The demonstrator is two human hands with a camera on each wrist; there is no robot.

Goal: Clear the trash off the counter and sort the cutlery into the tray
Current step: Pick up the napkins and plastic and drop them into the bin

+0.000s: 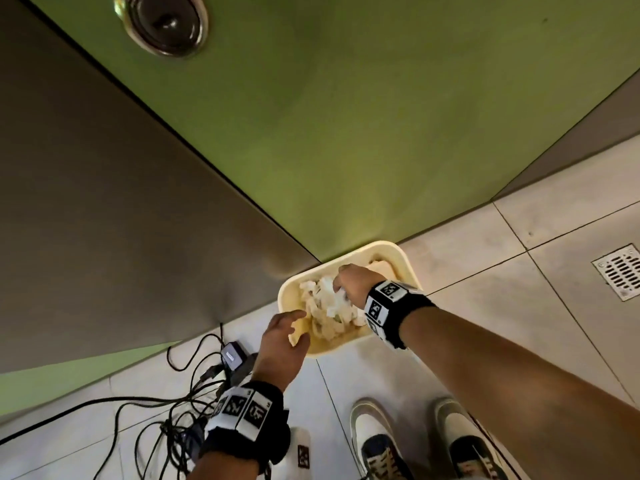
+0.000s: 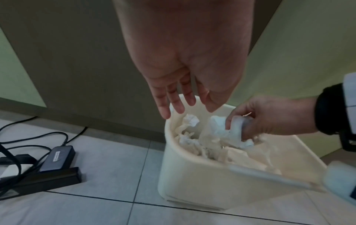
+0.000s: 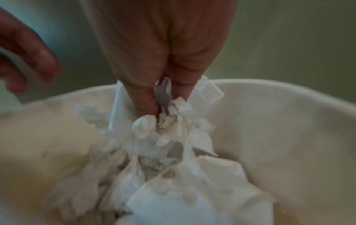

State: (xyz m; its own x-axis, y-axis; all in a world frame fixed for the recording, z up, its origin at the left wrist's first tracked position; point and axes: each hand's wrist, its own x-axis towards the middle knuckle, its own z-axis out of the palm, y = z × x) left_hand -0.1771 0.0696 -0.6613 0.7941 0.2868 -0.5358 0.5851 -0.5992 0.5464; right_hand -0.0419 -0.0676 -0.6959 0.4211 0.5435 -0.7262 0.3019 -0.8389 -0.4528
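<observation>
A cream trash bin [image 1: 398, 253] stands on the tiled floor against a green cabinet, filled with crumpled white paper [image 1: 325, 327]. My right hand [image 1: 341, 284] reaches into the bin's mouth and grips a wad of white tissue and wrapper [image 2: 236, 129], fingers curled round it. In the right wrist view the wad [image 3: 206, 89] hangs from those fingers above the heap, inside the bin's rim [image 3: 279, 91]. My left hand [image 1: 299, 327] hovers at the bin's near-left rim [image 2: 169, 126], fingers [image 2: 175, 100] straight and holding nothing. No cutlery or tray is in view.
Black cables and power adapters [image 1: 230, 355] lie tangled on the floor left of the bin. A grey panel [image 1: 104, 202] meets the green cabinet [image 1: 346, 133]. A metal floor drain [image 1: 620, 271] sits at right. My shoes [image 1: 377, 441] stand near the bin.
</observation>
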